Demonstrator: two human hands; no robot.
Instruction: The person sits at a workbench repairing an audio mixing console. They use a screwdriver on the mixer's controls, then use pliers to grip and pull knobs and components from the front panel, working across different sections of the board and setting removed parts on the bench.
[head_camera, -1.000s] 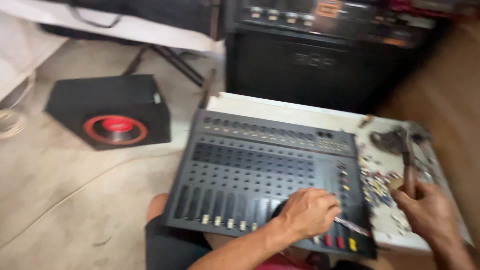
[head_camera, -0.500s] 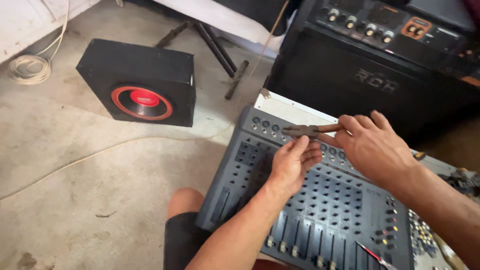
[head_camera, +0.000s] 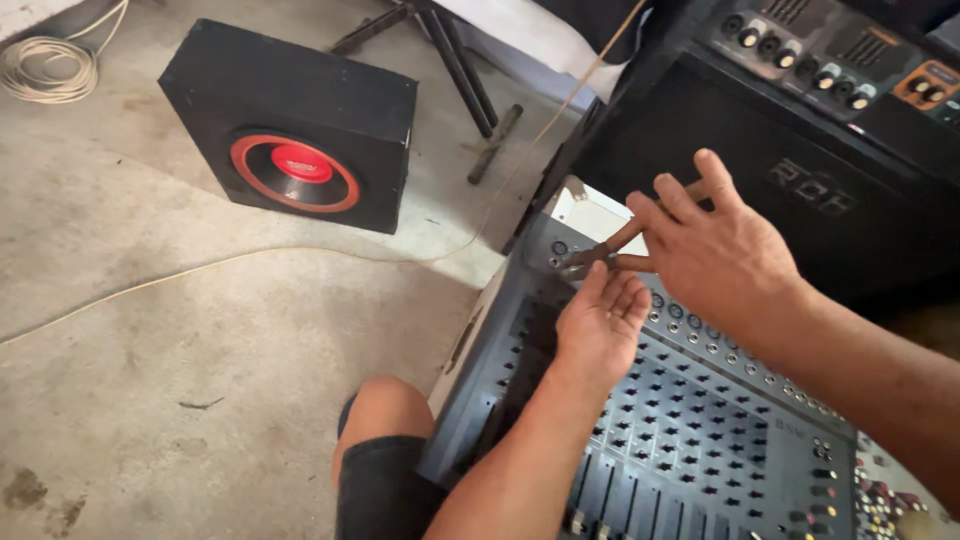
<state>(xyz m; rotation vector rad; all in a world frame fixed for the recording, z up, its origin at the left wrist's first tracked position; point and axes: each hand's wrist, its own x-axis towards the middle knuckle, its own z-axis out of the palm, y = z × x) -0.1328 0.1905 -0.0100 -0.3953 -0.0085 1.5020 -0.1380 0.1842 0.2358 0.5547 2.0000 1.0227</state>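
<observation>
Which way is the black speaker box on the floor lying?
Flat on its back: the speaker box rests on the concrete floor, red cone facing up.

Left hand (head_camera: 600, 325): forearm comes up from the bottom centre, palm half open and turned up, fingers (head_camera: 622, 295) together and lightly curled. Right hand (head_camera: 715, 255): forearm enters from the right edge, back of hand up, fingers spread, grip closed at thumb and forefinger. Right sits just above and beyond the left, fingertips near each other. One bare knee (head_camera: 385, 410) low centre.

Rusty metal pliers (head_camera: 600, 250), matt grey mixer (head_camera: 700, 420), rough concrete floor (head_camera: 200, 380)
</observation>
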